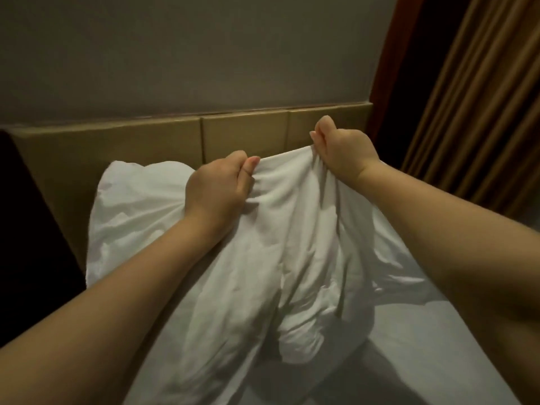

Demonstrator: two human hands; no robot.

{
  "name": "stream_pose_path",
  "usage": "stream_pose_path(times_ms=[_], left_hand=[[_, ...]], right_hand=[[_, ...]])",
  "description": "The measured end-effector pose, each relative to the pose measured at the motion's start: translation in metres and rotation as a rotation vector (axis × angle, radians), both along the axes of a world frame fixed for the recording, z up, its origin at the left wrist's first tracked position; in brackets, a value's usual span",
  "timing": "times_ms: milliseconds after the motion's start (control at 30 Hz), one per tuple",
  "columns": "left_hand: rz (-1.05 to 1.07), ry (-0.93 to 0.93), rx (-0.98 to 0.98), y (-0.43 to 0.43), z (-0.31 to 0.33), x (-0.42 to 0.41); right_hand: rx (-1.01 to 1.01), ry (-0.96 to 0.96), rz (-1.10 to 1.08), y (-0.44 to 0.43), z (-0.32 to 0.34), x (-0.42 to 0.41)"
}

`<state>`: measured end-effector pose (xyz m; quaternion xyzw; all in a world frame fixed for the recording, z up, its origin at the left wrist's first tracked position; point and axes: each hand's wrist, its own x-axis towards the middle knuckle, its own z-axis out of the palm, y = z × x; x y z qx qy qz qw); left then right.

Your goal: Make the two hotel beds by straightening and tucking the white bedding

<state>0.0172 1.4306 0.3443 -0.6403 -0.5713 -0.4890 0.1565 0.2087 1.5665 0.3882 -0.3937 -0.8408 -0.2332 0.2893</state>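
A bunched white duvet (pixel 292 244) hangs lifted above the bed, its folds trailing down onto the flat white sheet (pixel 423 346). My left hand (pixel 219 185) grips its top edge on the left, fingers curled round the cloth. My right hand (pixel 342 147) grips the same edge a little further right and higher. The stretch of edge between my hands is pulled taut. A white pillow (pixel 137 197) lies behind the duvet at the head of the bed, partly hidden by my left forearm.
A tan padded headboard (pixel 245 133) runs along the grey wall behind the pillow. Brown pleated curtains (pixel 482 112) hang at the right. A dark gap (pixel 26 229) lies left of the bed.
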Motion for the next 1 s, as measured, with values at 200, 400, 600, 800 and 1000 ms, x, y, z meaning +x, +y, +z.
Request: stream_pose_path(times_ms=[200,400,600,800,1000], left_hand=[[0.229,-0.073,-0.75,0.023,-0.145,-0.045],[0.26,0.085,-0.89,0.002,-0.203,-0.038],[0.252,0.155,-1.083,-0.002,-0.211,-0.007],[0.295,0.247,-1.088,-0.024,-0.21,0.008],[0.317,0.356,-1.294,-0.083,-0.214,0.012]], right_hand=[[-0.41,-0.197,-0.222,0.032,-0.114,-0.045],[-0.867,-0.121,-0.293,0.015,-0.216,-0.014],[-0.893,-0.126,-0.295,0.007,-0.22,-0.01],[-0.859,-0.196,-0.186,-0.025,-0.223,-0.015],[-0.945,-0.295,-0.113,-0.092,-0.246,0.003]])
